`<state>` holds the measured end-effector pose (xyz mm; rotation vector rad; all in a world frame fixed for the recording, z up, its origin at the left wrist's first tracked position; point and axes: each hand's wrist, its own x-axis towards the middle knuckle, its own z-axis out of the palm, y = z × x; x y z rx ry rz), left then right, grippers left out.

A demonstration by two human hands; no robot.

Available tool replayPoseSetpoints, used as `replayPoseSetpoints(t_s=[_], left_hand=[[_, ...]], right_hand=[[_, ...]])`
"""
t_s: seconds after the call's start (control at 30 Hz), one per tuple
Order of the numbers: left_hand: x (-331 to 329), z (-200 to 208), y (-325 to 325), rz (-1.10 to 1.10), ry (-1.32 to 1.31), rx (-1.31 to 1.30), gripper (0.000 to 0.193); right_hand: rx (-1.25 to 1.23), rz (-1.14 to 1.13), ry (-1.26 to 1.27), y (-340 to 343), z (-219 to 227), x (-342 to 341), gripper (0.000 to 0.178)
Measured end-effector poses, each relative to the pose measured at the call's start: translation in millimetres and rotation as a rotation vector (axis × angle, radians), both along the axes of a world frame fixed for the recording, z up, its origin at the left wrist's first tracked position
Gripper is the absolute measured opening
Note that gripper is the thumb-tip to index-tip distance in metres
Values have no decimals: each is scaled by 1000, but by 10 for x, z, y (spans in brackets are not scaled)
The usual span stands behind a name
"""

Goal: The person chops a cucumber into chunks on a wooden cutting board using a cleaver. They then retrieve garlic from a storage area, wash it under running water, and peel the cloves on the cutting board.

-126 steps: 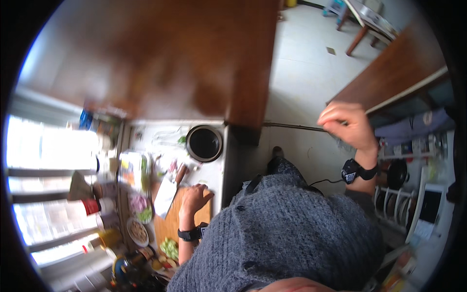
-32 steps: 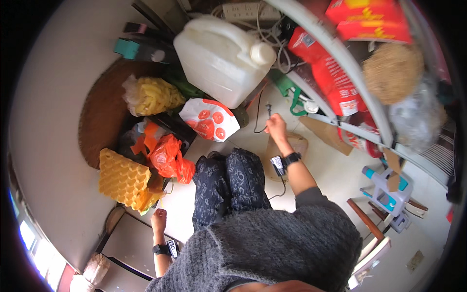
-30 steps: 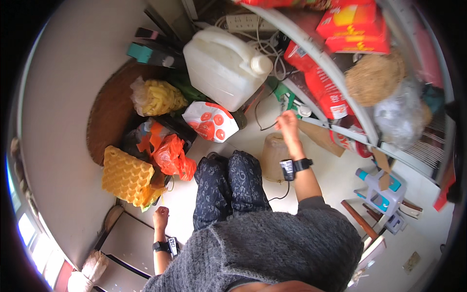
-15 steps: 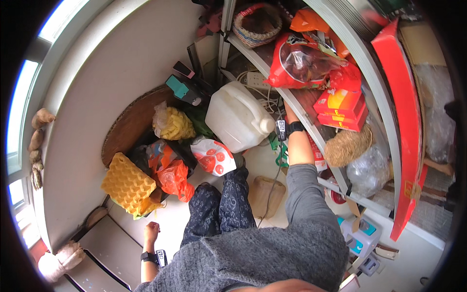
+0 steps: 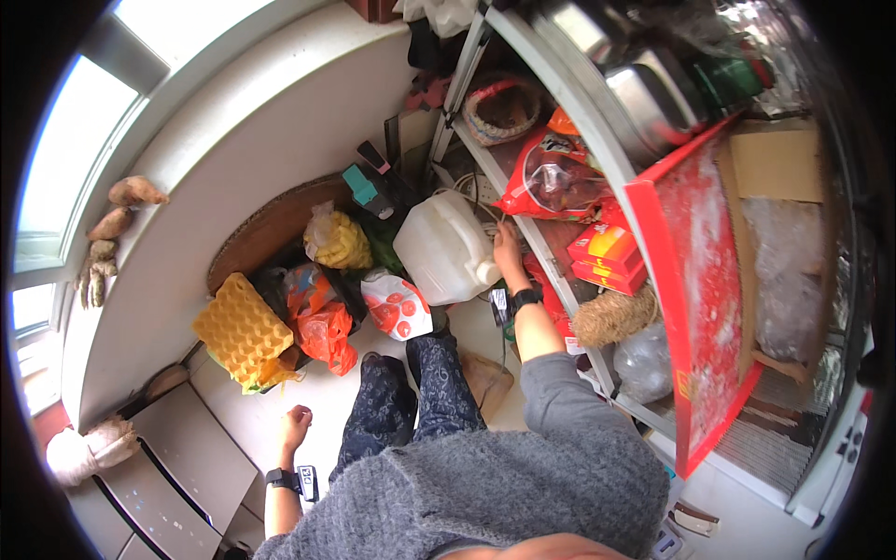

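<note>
My right hand (image 5: 507, 250) is between the white plastic jug (image 5: 439, 243) and the front edge of the metal shelf. Its fingers are closed at the end of a white cable (image 5: 487, 207) that runs back behind the jug; the grip is partly hidden. The jug's handle is just left of this hand. My left hand (image 5: 297, 425) hangs low on the left, loosely curled with nothing visible in it. Nearest to it are a yellow egg-crate-shaped tray (image 5: 243, 327) and an orange plastic bag (image 5: 327, 338).
On the shelf are a woven basket (image 5: 501, 110), a red bag (image 5: 555, 175), red-and-yellow boxes (image 5: 607, 254) and a roll of twine (image 5: 613, 317). A red-edged carton (image 5: 695, 308) juts out at right. Brown roots (image 5: 112, 224) lie on the window ledge.
My right hand has drawn back out from behind the shelf edge and now shows beside the jug. The view has shifted, showing more of the upper shelf. My left hand stays curled.
</note>
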<state>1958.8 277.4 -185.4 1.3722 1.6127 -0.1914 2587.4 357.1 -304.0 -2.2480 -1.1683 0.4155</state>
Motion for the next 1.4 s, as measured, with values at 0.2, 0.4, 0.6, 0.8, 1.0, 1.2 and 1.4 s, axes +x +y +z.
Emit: replayPoseSetpoints(t_s=[0.2,0.4,0.6,0.8,1.0,1.2,1.4], left_hand=[[-246,146,2,161,-212,109,16],[-314,-57,-550,155,-111,100,15],[-225,-158,-1210,433,-92,-104,13],[109,-326,-1332,545,-173,-158,12],[339,-367,-1399,735,-254,-236,14],[485,-390,-1544,815,-188,-327,15],[601,-547,-1467,786,-264,-292,16]], right_hand=[[-107,320,117,-221,1459,-398,24],[493,84,-302,1421,2442,437,28],[52,-266,-646,2117,2267,1680,26],[-219,-132,-744,2372,2298,2091,26],[-428,24,-814,2708,2320,2281,26],[-484,58,-869,2793,2304,2450,26],[-493,74,-914,2716,2299,2546,26]])
